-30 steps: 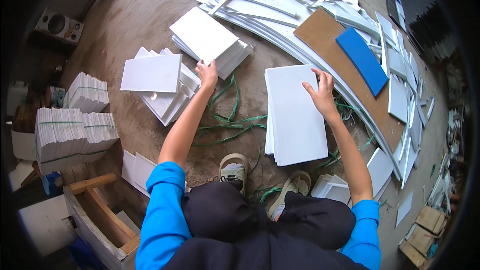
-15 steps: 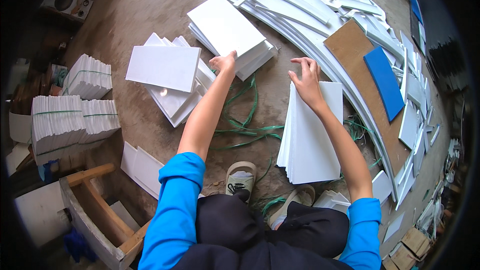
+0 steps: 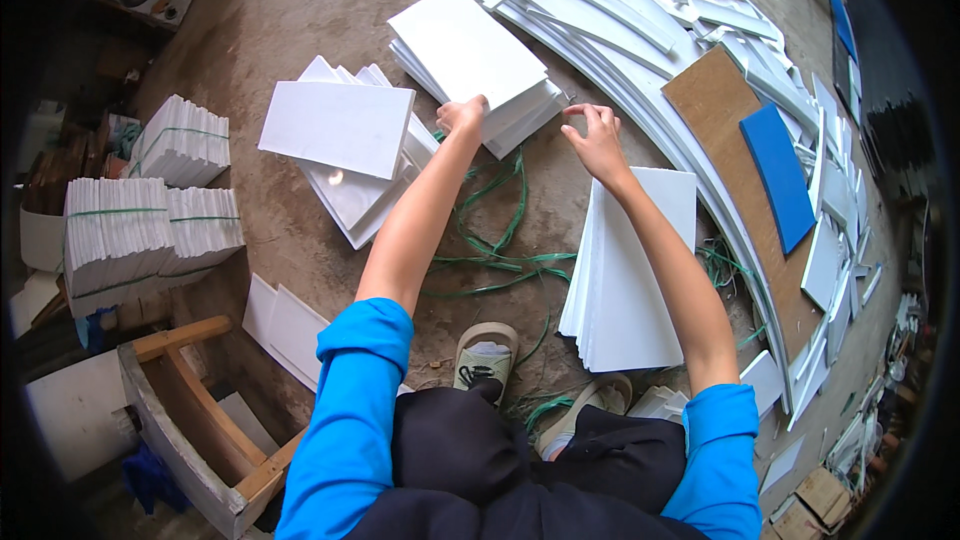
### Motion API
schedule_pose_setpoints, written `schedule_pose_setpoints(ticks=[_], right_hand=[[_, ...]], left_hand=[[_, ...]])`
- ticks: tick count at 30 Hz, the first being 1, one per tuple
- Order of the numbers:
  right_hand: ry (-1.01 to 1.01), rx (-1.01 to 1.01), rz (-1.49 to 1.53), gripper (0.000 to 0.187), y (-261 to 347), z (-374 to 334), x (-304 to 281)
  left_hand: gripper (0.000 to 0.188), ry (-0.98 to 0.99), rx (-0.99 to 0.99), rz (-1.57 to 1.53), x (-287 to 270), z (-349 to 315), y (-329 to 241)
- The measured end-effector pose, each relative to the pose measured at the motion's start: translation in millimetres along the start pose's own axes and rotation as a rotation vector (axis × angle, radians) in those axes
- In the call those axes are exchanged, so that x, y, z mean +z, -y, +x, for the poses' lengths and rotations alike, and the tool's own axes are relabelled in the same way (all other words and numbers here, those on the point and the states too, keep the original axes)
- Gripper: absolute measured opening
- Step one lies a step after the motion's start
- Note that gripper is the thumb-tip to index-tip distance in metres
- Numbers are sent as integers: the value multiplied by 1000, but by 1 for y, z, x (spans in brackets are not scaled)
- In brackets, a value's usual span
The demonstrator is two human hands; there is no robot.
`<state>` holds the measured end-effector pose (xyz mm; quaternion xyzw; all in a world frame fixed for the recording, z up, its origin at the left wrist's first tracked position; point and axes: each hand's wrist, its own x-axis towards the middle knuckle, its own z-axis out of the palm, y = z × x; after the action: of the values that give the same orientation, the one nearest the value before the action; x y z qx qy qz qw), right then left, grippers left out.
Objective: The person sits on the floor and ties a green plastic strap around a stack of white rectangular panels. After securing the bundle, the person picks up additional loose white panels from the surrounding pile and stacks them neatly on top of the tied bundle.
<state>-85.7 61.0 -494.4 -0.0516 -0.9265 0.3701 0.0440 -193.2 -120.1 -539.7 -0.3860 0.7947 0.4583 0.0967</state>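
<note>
My left hand is at the near edge of a stack of white boards, its fingers curled against the board edges and partly hidden. My right hand hovers with nothing in it, fingers bent and apart, close to that stack's right corner. Below my right forearm, a fanned pile of long white panels lies on the floor near my feet. To the left of my left hand is another loose pile, topped by a white rectangular board.
Green plastic strapping lies tangled on the floor between the piles. Tied bundles of white boards stand at left, behind a wooden frame. Long white sheets, a brown board, a blue panel and offcuts spread along the right.
My right hand has moved slightly left, nearer the stack's right corner. My left hand stays at the stack's near edge. The whole view has shifted slightly.
</note>
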Motion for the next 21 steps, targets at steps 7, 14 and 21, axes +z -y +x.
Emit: schedule_pose_setpoints(ticks=[7, 14, 21], right_hand=[[72, 115, 205, 52, -7, 57, 25], [-33, 273, 513, 72, -12, 82, 21], [49, 145, 627, 77, 13, 55, -60]], left_hand=[[85, 105, 131, -111, -9, -4, -8], [53, 661, 269, -419, -36, -35, 22], [60, 898, 658, -495, -40, -75, 37]])
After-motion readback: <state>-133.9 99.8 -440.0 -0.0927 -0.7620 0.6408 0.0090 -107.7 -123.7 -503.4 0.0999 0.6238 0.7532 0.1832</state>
